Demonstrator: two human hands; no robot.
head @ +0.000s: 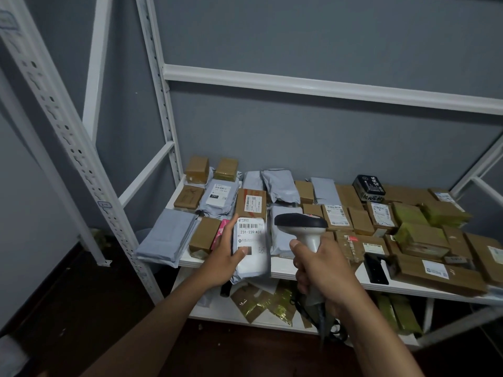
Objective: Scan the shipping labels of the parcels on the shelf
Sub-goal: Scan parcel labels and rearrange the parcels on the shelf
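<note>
My left hand [224, 253] grips a grey mailer parcel [251, 263] at the front edge of the shelf, thumb across its white shipping label [250, 235], which faces up and reads 231-239-K01. My right hand [321, 268] holds a handheld barcode scanner [302, 223] by its pale grip. The scanner's dark head sits just right of the label, pointing left toward it. Many more parcels cover the white shelf board [283, 268]: brown cardboard boxes [250, 204] and grey poly mailers [166, 235], some with labels showing.
White metal uprights [68, 148] stand at the left, and a crossbeam [326, 88] runs above the parcels. A black box [368, 185] sits at the back right. A lower shelf [261, 300] holds gold and brown packets. The scanner's cable [326, 322] hangs below my right hand.
</note>
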